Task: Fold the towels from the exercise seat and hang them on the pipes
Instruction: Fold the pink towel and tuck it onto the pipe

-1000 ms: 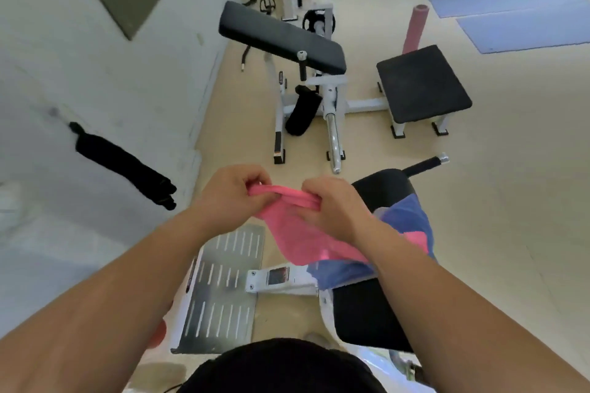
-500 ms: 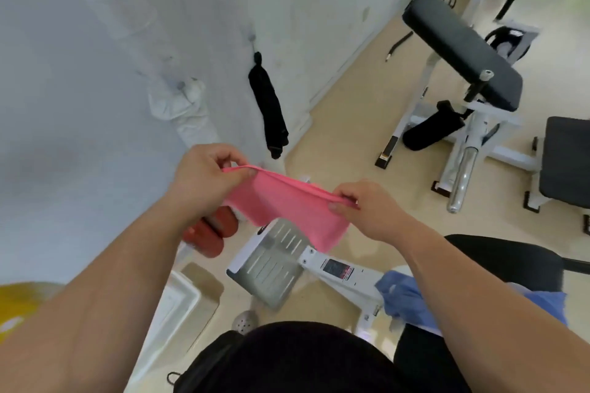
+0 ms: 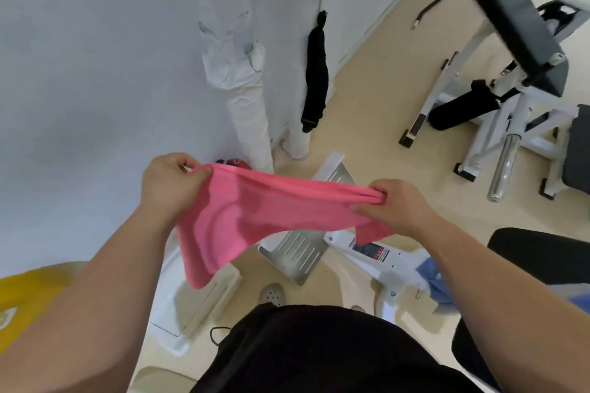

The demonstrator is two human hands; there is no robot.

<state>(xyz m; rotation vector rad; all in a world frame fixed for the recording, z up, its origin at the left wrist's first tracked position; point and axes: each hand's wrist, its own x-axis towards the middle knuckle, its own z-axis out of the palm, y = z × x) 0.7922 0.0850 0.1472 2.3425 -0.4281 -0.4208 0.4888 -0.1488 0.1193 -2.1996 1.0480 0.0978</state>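
Note:
A pink towel (image 3: 255, 217) hangs stretched between my two hands at chest height. My left hand (image 3: 169, 182) pinches its left top corner. My right hand (image 3: 396, 206) bunches the right end. The cloth sags in a loose fold below them. A blue towel (image 3: 437, 281) lies on the black exercise seat (image 3: 542, 252) at the lower right, partly hidden by my right arm. White wrapped pipes (image 3: 245, 105) run down the wall straight ahead of the pink towel.
A black cloth (image 3: 316, 73) hangs on the wall next to the pipes. A metal footplate (image 3: 303, 249) and white machine frame stand below my hands. A padded bench machine (image 3: 517, 9) fills the upper right. A white box (image 3: 191, 306) sits on the floor by the wall.
I lifted the pink towel off the seat and turned left toward the wall. My hands moved apart, spreading the towel wide between them.

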